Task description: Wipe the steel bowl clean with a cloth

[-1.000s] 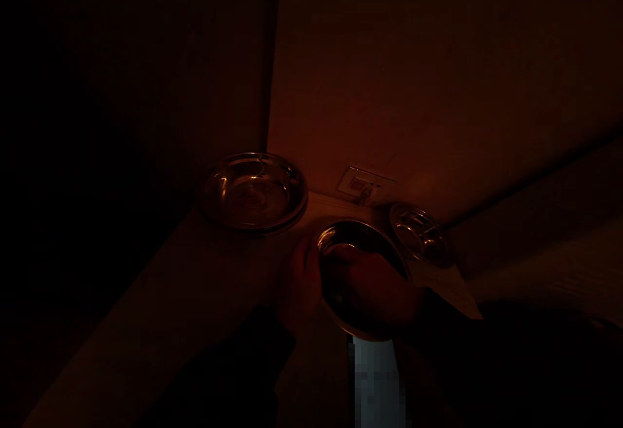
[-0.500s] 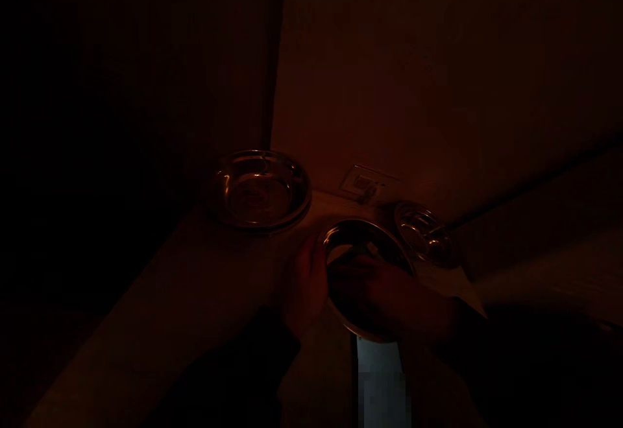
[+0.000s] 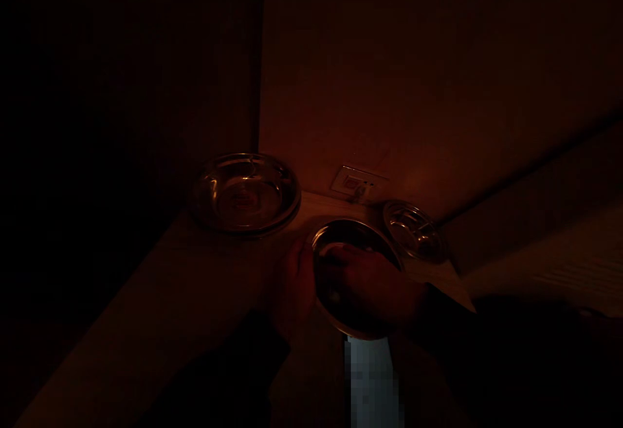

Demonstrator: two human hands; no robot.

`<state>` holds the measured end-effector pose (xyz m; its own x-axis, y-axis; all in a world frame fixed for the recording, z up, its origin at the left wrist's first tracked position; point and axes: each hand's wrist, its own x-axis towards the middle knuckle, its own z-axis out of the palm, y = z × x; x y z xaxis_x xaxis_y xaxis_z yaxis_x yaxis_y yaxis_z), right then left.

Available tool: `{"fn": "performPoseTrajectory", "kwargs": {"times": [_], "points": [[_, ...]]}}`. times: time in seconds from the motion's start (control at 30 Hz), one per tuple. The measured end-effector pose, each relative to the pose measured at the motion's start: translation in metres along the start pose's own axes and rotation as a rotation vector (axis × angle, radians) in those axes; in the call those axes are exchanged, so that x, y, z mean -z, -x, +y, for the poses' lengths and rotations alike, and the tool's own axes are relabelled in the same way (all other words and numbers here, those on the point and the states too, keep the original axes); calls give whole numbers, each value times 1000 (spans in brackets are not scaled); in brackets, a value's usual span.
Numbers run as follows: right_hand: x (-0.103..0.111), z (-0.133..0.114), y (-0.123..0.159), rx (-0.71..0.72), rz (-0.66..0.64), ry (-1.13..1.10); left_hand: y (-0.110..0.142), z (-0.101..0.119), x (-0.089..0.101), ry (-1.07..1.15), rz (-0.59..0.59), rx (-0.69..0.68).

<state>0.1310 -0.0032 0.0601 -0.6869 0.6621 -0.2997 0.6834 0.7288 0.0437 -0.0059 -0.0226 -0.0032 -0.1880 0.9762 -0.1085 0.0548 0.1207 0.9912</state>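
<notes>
Two bare hands meet at a round metal bowl [image 3: 377,240] in a very dim, reddish scene. The bowl is near the middle of the view, by a wooden tabletop [image 3: 170,298]; its underside is too dark to tell what it rests on. The left hand [image 3: 296,285] is against the outside of the bowl's left wall, fingers pointing away from the wearer; whether it grips the rim or only steadies it, I cannot tell. The right hand [image 3: 372,279] reaches over the near right rim and down into the bowl, its fingertips lost in shadow, so I cannot tell whether it is open or closed, or holding anything. Dark sleeves [image 3: 233,363] cover both forearms.

Beyond the left hand, a wider, shallow metal dish [image 3: 248,198] catches orange glints at the far left end of the tabletop. A smaller shiny dish [image 3: 413,232] is just beyond the bowl, to the right. Between them, low on the wall [image 3: 365,104], is a rectangular socket plate [image 3: 353,181]. Below the bowl glows a pale blue-grey strip [image 3: 372,382], blurred into blocks.
</notes>
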Motion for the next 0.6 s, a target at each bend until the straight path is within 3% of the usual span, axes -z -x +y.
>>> {"fn": "performPoseTrajectory", "kwargs": {"times": [0.1,0.3,0.5,0.6], "points": [[1,1,-3,-100,23,35,0,1,1,-11,-5,7],[5,-8,4,47,-50,-32,2,5,0,-18,42,21],[8,-2,-8,-97,-1,67,3,3,1,-10,13,-35],[9,-11,-6,-65,-11,65,3,4,0,-42,36,-16]]}}
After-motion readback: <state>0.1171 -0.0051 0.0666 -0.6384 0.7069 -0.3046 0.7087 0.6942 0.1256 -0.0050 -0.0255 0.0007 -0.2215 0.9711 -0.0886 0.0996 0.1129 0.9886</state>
